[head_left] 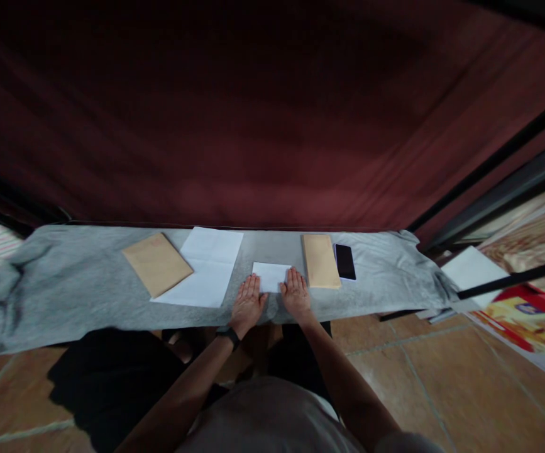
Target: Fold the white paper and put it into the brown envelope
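Observation:
A small folded sheet of white paper [272,277] lies flat on the grey cloth in front of me. My left hand [248,302] rests open on its left edge, fingers stretched out and pointing away from me. On the right edge lies my right hand [295,294], also open and flat, its thumb toward the paper. Left of my hands is a larger white sheet [210,267] with a crease across it. A brown envelope [158,264] covers part of that sheet. Close to my right hand is a stack of brown envelopes [322,261].
A grey cloth [83,283] covers the long narrow table. A dark-screened phone [346,262] lies right of the envelope stack. Behind the table hangs a dark red curtain [253,157]. Black frame bars [517,277] and a red and yellow box [536,321] are at the right.

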Tool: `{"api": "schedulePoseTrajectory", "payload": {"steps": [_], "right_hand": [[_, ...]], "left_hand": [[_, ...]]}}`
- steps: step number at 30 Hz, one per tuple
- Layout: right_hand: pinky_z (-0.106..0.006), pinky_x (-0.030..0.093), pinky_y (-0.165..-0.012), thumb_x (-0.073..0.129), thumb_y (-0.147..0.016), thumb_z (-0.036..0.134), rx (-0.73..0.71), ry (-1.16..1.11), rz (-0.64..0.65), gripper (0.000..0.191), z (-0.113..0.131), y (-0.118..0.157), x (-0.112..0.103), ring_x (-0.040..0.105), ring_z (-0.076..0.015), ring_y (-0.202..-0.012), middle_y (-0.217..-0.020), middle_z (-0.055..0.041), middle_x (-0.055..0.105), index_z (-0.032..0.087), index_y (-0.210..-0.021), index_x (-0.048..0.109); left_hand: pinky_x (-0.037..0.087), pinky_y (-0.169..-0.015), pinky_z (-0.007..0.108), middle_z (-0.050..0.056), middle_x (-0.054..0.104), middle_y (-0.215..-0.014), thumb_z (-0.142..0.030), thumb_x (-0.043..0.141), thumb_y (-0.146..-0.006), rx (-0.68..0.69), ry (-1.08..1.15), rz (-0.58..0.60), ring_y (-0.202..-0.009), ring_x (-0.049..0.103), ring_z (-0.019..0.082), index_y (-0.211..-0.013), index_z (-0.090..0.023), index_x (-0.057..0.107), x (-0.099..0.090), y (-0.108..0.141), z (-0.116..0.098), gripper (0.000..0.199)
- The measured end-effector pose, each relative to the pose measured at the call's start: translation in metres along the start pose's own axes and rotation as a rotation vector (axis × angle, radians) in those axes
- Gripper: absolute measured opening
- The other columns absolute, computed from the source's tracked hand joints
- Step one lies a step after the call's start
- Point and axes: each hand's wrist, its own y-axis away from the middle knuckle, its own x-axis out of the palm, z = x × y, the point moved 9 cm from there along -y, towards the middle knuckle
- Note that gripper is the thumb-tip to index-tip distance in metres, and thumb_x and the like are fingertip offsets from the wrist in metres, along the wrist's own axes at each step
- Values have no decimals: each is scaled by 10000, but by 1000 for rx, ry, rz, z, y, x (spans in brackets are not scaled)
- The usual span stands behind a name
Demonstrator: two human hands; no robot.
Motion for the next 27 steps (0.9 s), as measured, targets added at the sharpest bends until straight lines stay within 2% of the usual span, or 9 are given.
{"api": "schedulePoseTrajectory", "payload": {"steps": [5, 7, 10, 12, 16, 20, 23, 27], "right_hand": [[-508, 324, -1137, 368, -1022, 275, 35, -6, -37, 537, 3, 5, -9, 413, -316, -1408, -1520, -234, 434, 37, -1504, 376], [-491, 316, -1149, 367, -1021, 265, 7, -14, -34, 535, 17, 8, -8, 397, -302, -1423, -1542, -207, 413, 52, -1512, 368], [-441, 303, -1172, 379, -1031, 311, -124, -43, 21, 521, 48, 19, -1, 384, -259, -1437, -1560, -140, 411, 113, -1513, 389], [-431, 297, -1179, 385, -1037, 354, -154, -39, 35, 518, 57, 28, 1, 387, -251, -1438, -1548, -133, 431, 123, -1500, 417], [-436, 314, -1175, 417, -1026, 409, -125, -14, -10, 580, 44, 38, -3, 401, -274, -1429, -1527, -179, 447, 62, -1491, 412], [-442, 340, -1167, 423, -1023, 420, -126, -12, -76, 587, 27, 43, -10, 428, -280, -1411, -1512, -185, 466, 49, -1479, 423], [-450, 351, -1162, 457, -1011, 410, -109, -26, -92, 578, 21, 44, -13, 438, -287, -1402, -1503, -187, 477, 52, -1464, 445], [-448, 367, -1154, 507, -982, 334, -77, -93, -19, 523, 16, 37, -14, 460, -276, -1381, -1492, -159, 502, 89, -1443, 484]], "left_hand": [[292, -1193, 494, 228, 384, -1554, -381, 368, -985, -12, -19, 3, -1470, 331, 313, -1493, -11, 377, -1, 0, 1, 628], [294, -1188, 500, 226, 371, -1562, -355, 373, -984, 2, -41, 12, -1473, 324, 319, -1495, -32, 387, -2, 0, -1, 605], [286, -1187, 504, 194, 329, -1593, -269, 379, -973, 51, -76, 35, -1485, 296, 315, -1508, -111, 400, -3, 1, -5, 558], [277, -1190, 505, 179, 308, -1606, -246, 379, -968, 65, -90, 44, -1491, 283, 307, -1516, -140, 393, -4, 2, -6, 558], [272, -1197, 495, 201, 339, -1584, -305, 361, -984, 38, -104, 53, -1484, 305, 299, -1505, -72, 391, -3, 4, -2, 572], [251, -1205, 507, 226, 399, -1543, -329, 370, -979, 53, -146, 46, -1477, 318, 311, -1463, -6, 429, -4, -2, -3, 585], [259, -1204, 503, 204, 433, -1529, -266, 367, -973, 158, -155, 103, -1467, 341, 296, -1442, -35, 469, 0, -10, -13, 533], [334, -1159, 525, 180, 461, -1516, -160, 362, -952, 259, -163, 233, -1430, 407, 304, -1429, -108, 506, 9, -19, -23, 501]]}}
